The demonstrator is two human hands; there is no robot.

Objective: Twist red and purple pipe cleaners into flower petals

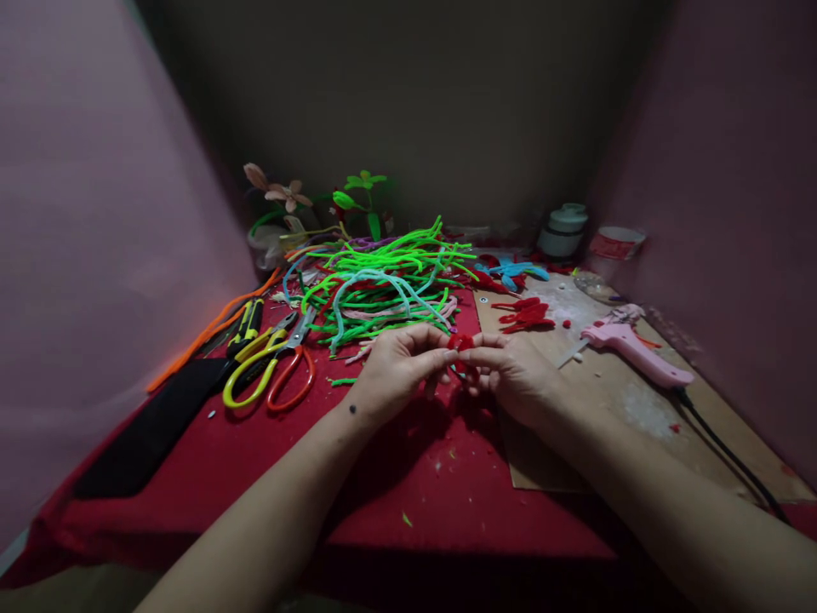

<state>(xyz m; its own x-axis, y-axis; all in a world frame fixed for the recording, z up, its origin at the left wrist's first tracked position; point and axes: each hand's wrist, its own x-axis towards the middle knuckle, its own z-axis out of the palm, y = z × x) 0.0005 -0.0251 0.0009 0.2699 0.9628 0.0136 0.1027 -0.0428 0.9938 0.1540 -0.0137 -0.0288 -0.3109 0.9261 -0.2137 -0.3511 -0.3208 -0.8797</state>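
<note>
The left hand (401, 362) and right hand (520, 372) both pinch a small red fuzzy bit (462, 342) between them, and it looks part made. Past it, red loops (527, 316) lie bent on the board (609, 363), green sticks (396, 255) lie loose, and at the back a pale flower (290, 196) and green flower (365, 180) look done

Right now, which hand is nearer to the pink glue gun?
Right. The right hand is left of the pink glue gun; the left hand is farther left.
</note>
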